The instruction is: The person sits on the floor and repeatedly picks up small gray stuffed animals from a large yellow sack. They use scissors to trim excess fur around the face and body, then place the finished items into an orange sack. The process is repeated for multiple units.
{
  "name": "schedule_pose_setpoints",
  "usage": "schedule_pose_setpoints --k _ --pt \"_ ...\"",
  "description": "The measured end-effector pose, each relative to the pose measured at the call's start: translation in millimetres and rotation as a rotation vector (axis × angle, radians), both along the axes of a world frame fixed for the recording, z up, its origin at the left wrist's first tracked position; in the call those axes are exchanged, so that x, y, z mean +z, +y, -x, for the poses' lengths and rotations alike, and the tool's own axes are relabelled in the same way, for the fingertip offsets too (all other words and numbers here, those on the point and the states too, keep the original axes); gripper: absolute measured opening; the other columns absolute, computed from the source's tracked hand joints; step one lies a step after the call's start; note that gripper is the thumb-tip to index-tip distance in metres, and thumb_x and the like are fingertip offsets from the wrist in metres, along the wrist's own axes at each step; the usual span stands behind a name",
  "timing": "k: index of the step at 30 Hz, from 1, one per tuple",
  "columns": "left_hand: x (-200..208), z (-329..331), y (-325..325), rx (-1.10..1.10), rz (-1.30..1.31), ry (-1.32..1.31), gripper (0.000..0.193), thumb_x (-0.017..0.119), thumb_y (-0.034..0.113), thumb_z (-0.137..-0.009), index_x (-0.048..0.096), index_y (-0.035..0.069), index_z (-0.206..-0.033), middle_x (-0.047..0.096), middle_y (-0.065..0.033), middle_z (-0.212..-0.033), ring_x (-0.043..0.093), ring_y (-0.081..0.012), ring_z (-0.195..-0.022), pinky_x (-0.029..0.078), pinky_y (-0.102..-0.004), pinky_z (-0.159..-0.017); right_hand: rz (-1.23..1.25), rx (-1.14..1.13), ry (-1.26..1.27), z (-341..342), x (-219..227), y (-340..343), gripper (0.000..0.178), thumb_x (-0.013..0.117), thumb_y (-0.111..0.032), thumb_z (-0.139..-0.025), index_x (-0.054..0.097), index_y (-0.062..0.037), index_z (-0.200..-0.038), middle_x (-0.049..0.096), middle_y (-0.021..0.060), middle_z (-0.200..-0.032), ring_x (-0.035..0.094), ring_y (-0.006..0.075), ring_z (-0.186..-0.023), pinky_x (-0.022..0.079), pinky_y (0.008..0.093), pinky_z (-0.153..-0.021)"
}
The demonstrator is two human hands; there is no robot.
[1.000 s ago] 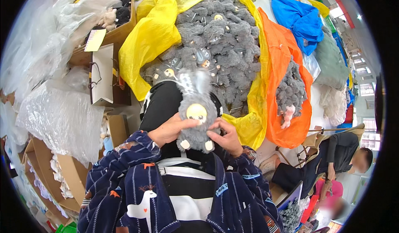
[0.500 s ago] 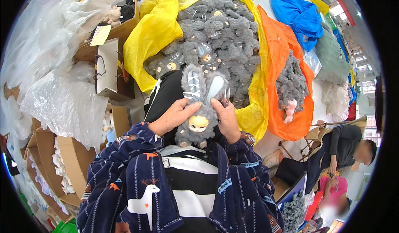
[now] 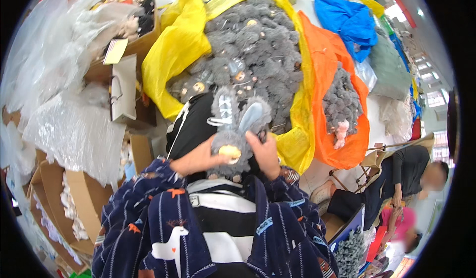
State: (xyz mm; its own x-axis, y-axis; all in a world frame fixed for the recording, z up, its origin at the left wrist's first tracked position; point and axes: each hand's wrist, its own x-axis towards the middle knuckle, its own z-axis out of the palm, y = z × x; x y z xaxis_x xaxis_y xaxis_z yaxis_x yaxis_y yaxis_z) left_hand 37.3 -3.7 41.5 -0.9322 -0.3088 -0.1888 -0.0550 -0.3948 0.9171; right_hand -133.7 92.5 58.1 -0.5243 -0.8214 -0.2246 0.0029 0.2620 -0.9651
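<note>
— Two hands on one toy: the left hand [image 3: 198,160] cups the grey plush rabbit [image 3: 233,134] from the side, fingers wrapped under its face; the right hand [image 3: 265,154] clasps the other side, thumb pressed by the ear.

— Where does it sit?

— Held up just above the striped lap, in front of the heap of grey plush toys [image 3: 258,50] on the yellow bag [image 3: 178,55].

— Advice?

— I'd steady the head with the left, turn it slowly, and keep both ears free of the grip.
</note>
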Motion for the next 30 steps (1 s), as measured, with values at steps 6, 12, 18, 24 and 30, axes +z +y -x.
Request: schedule_pose_setpoints --k 6,12,18,24,30 --pt "-25 -18 17 -0.071 0.203 -0.107 0.043 0.063 0.012 -0.078 0.047 0.0 -0.117 0.055 -0.0079 -0.112 0.05 -0.0143 -0.103 0.038 -0.0285 -0.091 0.14 0.256 0.166 -13 -15 38 0.053 0.069 -0.018 -0.073 0.047 0.0078 -0.113 0.055 0.0162 -0.104 0.053 0.0177 -0.096 0.043 0.0274 -0.082" --pt "-35 0 20 0.03 0.146 -0.028 0.04 0.064 0.009 -0.076 0.051 0.001 -0.113 0.058 -0.0061 -0.106 0.054 -0.0138 -0.096 0.042 -0.0284 -0.086 0.059 0.273 0.193 -20 3 29 0.068 0.072 -0.017 -0.07 0.036 0.0041 -0.124 0.053 0.0103 -0.11 0.052 0.0143 -0.098 0.041 0.0277 -0.086" --pt "-34 0 17 0.104 -0.089 0.003 0.038 0.063 0.008 -0.079 0.05 0.003 -0.114 0.056 -0.0047 -0.108 0.052 -0.0127 -0.098 0.041 -0.0279 -0.087 0.131 0.132 0.048 -27 -10 17 0.073 0.073 -0.019 -0.069 0.034 0.0043 -0.126 0.052 0.0131 -0.112 0.05 0.0163 -0.103 0.039 0.0289 -0.089" --pt "-36 1 19 0.185 -0.098 0.022 0.043 0.063 0.008 -0.078 0.047 0.003 -0.118 0.054 -0.0046 -0.111 0.051 -0.0131 -0.101 0.04 -0.0281 -0.088 0.135 0.103 -0.004 -30 -16 13 0.071 0.072 -0.02 -0.07 0.035 0.0044 -0.125 0.053 0.0125 -0.111 0.051 0.0158 -0.101 0.04 0.0285 -0.088" --pt "-29 4 20 0.249 -0.145 0.047 0.043 0.064 0.006 -0.076 0.048 0.003 -0.115 0.055 -0.0043 -0.11 0.052 -0.0137 -0.1 0.04 -0.0289 -0.089 0.14 0.111 0.014 -30 -15 13 0.07 0.072 -0.021 -0.07 0.036 0.0037 -0.125 0.054 0.0121 -0.111 0.051 0.0157 -0.101 0.04 0.0285 -0.088"
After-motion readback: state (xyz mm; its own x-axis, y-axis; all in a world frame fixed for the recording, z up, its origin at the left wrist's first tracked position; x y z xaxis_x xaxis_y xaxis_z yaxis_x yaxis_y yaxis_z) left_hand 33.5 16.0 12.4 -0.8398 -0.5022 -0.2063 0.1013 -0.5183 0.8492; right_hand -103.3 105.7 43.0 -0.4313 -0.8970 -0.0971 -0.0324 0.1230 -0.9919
